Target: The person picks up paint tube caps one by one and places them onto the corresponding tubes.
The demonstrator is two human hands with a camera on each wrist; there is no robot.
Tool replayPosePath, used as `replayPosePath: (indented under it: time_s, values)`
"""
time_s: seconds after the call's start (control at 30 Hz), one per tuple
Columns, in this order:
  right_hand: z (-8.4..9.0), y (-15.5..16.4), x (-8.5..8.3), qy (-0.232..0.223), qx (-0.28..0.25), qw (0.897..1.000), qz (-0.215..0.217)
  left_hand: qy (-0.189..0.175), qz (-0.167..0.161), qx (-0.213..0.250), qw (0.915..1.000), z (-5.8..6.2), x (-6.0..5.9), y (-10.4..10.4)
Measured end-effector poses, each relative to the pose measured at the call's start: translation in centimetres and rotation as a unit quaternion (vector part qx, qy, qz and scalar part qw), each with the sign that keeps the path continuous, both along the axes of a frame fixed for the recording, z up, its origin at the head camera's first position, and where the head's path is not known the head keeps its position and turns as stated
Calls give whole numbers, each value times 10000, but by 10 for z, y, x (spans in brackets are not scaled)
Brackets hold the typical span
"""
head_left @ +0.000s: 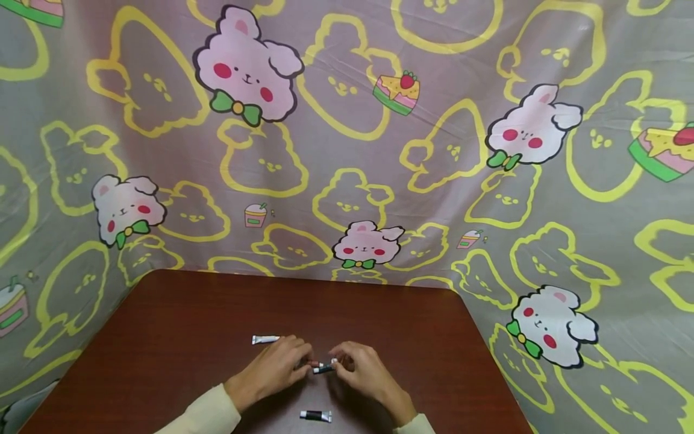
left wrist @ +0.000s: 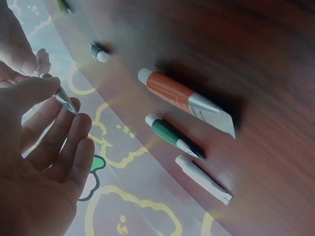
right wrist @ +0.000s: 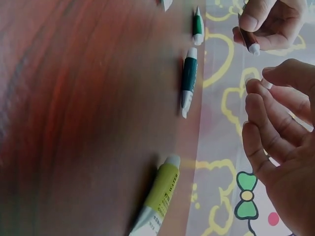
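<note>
Both hands are meeting over the table (head_left: pixel 190 325), near the middle of its near edge. The left hand (head_left: pixel 279 364) is pinching a small paint tube (head_left: pixel 323 368) btw thumb and fingers; in the left wrist view the crimped metal end of this tube (left wrist: pixel 65 101) is sticking out from the fingers (left wrist: pixel 74 142), which are curling loosely around it. The right hand (head_left: pixel 360 367) is pinching something small and white at the fingertips (right wrist: pixel 256 88), right at the other end of the tube; it is looking like a cap, but I cannot tell for sure. In the right wrist view the white tip of the tube (right wrist: pixel 254 48) is pointing toward the right hand, close but not touching it.

Other tubes are lying on the table. A silver-white tube (head_left: pixel 265 339) is resting just beside the left hand, on the side toward the far edge. A black tube w/ white cap (head_left: pixel 315 415) is lying close to the near edge, btw the two wrists. The wrist views are showing more tubes along a table edge: an orange tube (left wrist: pixel 183 97), a green tube (left wrist: pixel 172 135) and a white tube (left wrist: pixel 203 179), lying side by side; also a dark green tube (right wrist: pixel 188 81), a smaller green tube (right wrist: pixel 197 25) and a yellow-green tube (right wrist: pixel 160 194). A cloth w/ rabbit print (head_left: pixel 434 150) is hanging behind the table.
</note>
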State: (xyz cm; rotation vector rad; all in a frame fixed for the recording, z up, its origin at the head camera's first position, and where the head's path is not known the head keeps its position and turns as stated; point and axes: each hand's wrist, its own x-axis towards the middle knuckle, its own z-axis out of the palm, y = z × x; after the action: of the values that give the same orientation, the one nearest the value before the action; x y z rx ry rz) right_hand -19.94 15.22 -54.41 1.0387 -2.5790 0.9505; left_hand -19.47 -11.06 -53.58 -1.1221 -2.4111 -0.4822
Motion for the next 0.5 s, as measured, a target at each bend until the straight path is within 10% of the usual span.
replayPosePath:
  time_s: [0.5]
  values:
    - [1,-4,13,-8,-242,9996,158,39,-194,161,9997,1,11,8]
